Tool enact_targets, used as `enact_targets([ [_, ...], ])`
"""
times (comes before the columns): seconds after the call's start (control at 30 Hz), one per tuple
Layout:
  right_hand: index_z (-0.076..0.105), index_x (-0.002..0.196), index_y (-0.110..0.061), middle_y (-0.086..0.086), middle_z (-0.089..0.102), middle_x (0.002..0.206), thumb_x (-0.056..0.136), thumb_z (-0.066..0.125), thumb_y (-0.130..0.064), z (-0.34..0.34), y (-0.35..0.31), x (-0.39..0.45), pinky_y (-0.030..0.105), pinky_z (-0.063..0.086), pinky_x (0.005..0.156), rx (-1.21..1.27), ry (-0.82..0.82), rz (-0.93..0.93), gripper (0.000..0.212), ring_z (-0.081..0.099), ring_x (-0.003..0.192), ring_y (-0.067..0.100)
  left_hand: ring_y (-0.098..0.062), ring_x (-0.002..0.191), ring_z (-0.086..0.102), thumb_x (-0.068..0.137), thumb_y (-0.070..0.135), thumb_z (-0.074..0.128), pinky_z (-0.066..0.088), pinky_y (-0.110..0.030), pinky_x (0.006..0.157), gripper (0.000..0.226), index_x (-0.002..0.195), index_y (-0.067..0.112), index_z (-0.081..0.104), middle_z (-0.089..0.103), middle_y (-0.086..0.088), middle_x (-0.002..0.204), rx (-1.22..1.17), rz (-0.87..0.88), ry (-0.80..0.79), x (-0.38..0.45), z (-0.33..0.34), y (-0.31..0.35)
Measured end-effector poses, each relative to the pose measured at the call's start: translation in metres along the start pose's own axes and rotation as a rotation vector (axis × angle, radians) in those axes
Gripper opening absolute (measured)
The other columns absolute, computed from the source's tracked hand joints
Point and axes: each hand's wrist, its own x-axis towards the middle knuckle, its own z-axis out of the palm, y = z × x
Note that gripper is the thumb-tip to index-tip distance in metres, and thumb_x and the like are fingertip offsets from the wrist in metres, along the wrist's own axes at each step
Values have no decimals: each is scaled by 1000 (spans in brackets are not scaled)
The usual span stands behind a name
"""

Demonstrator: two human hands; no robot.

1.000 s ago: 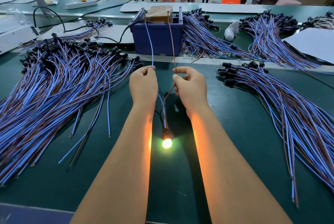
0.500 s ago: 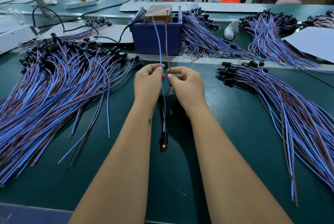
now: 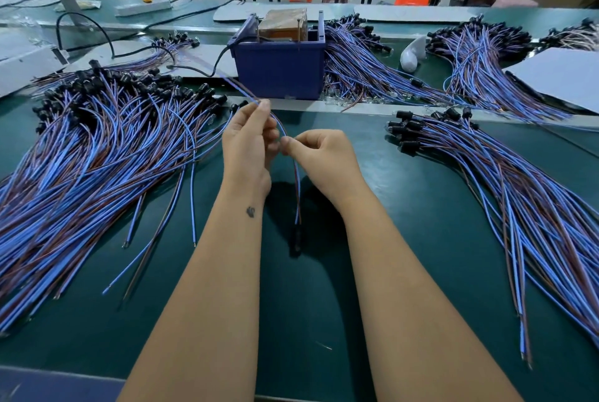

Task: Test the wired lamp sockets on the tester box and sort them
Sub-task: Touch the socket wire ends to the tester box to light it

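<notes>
Socket (image 3: pixel 297 238) hangs unlit below and between both hands, just above the green mat (image 3: pixel 421 239), on its blue and brown wires. Right hand (image 3: pixel 321 161) pinches the wires between thumb and curled forefinger. Left hand (image 3: pixel 249 148), touching it, pinches the same wires higher up at its fingertips; free ends blur up-left. Beyond both hands: blue tester box (image 3: pixel 278 70). Wired-socket piles lie left (image 3: pixel 97 148) and right (image 3: pixel 502 181).
</notes>
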Motion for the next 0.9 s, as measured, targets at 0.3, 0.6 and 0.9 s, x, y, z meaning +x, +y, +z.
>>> enact_targets([
  [0.3, 70, 89, -22, 1, 71, 75, 90, 59, -20, -4, -7, -4, 44, 54, 79, 8, 345, -76, 11, 67, 76, 22, -9, 47, 47, 103, 31, 42, 38, -19, 46, 35, 72, 19, 52, 53, 5, 55, -30, -107, -49, -2, 1, 3],
  [0.6, 66, 82, -16, 3, 69, 75, 91, 63, -14, -17, -9, 0, 39, 55, 76, 251, 606, -67, 10, 66, 73, 22, -9, 43, 42, 101, 27, 42, 35, -20, 46, 39, 66, 18, 58, 48, 10, 45, 581, 105, -83, -5, 9, -17],
  [0.9, 58, 112, -17, 0, 69, 78, 92, 58, -5, -22, -2, 2, 39, 51, 88, 305, 722, 40, 24, 67, 81, 24, -28, 67, 49, 97, 38, 43, 47, -44, 66, 31, 83, 13, 55, 53, -7, 65, 1138, 421, -444, -26, 14, -28],
])
